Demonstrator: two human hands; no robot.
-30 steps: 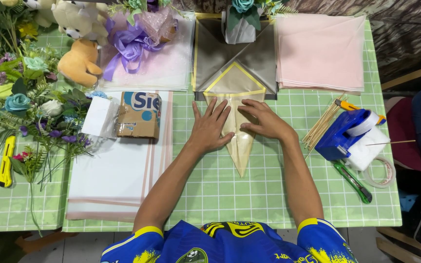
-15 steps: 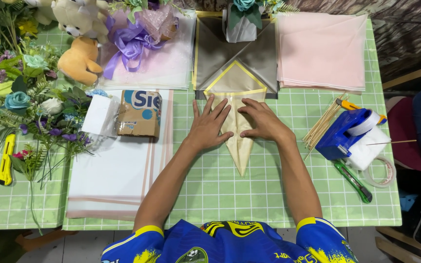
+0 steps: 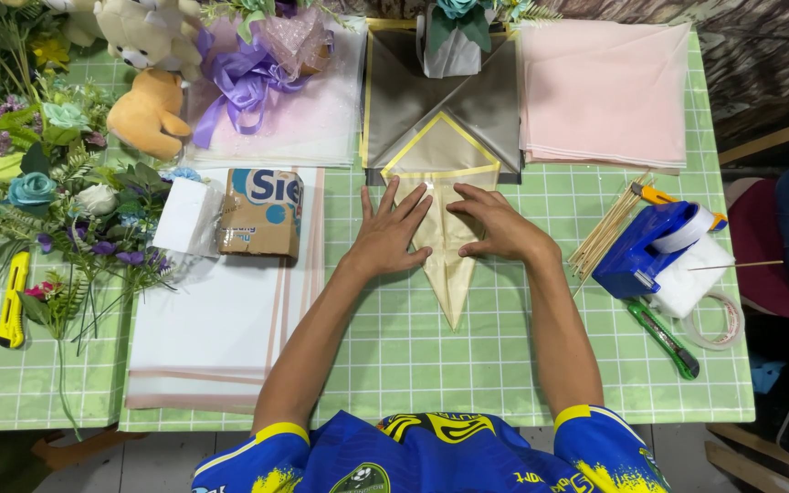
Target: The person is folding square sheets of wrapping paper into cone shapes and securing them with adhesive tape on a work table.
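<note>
Nearest the camera, two bare forearms come out of blue-and-yellow sleeves and reach over the green checked surface (image 3: 504,365); the left hand (image 3: 393,233) lies flat, fingers spread, its grip apart and closed on nothing, pressing the left side of a folded cream paper (image 3: 447,265); the right hand (image 3: 499,224) lies just beside it, fingers bent and palm down on the paper's right side — also clamped on nothing, only pressing. The paper sits in the middle of the surface between the two hands, its long point aimed back toward the person.

Left of the hands lies a white sheet with pinkish stripes (image 3: 221,329); on its far end rests a brown cardboard roll (image 3: 260,213) with a small white packet (image 3: 186,215) touching it. At the far left edge lies a yellow cutter (image 3: 13,299), among a spread of artificial flowers (image 3: 38,192).

To the right — a bundle of thin wooden sticks (image 3: 603,236), a blue tape dispenser (image 3: 655,248), a green cutter (image 3: 664,338) and a ring of clear tape (image 3: 721,321).

Farther off, grey sheets edged in yellow (image 3: 413,119) lie just beyond the hands; a pink stack of paper (image 3: 600,87) to their right; a purple ribbon (image 3: 239,78) and an orange toy bear (image 3: 146,114) to their left.
</note>
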